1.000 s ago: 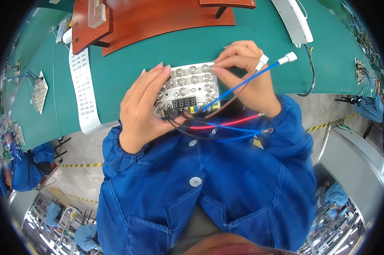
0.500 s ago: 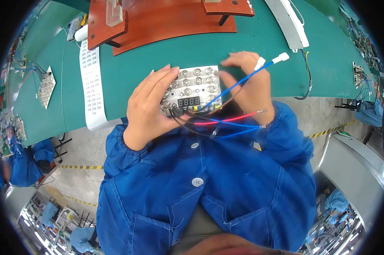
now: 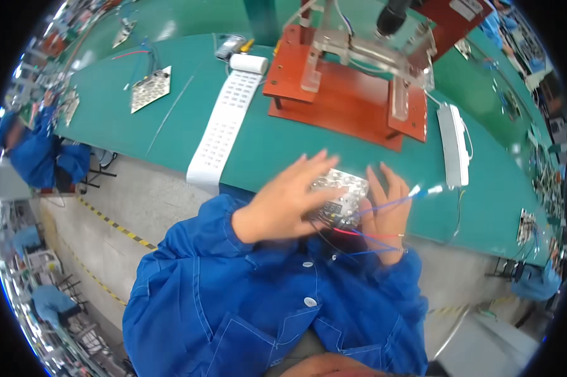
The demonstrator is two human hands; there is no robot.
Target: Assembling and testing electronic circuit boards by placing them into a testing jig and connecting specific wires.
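the left hand (image 3: pixel 289 200) held the circuit board (image 3: pixel 349 183), near the frame's centre, by its left side; the blurred right hand (image 3: pixel 387 212) was at its right edge, its grip impossible to tell. a red wire (image 3: pixel 351 232) ran below; a red-brown fixture (image 3: pixel 359 94) stood above.

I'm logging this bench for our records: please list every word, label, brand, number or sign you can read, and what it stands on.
No text can be read.
White paper strip: rows of dark print, too small to read.
Display on the circuit board: too blurred to read.
Pale sticker on the red fixture: too small and blurred to read.
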